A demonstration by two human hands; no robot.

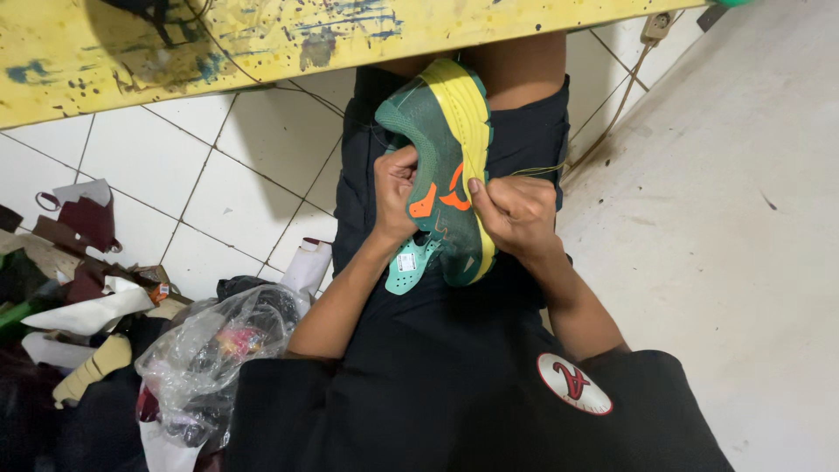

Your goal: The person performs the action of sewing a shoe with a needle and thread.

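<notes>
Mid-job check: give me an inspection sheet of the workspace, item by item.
Surface: yellow paint-stained wooden board across the top; white tiled floor below it.
Job's things: green sports shoe with yellow sole and orange markings, held on the lap; a thin thread runs right from it.
Clutter: crumpled clear plastic bag, dark red scraps and white and beige scraps at left.
Grippers: left hand grips the shoe's upper; right hand pinches at the sole edge, fingers closed.
Cables: beige cord from a wall socket.
Surroundings: bare grey concrete floor at right.
</notes>
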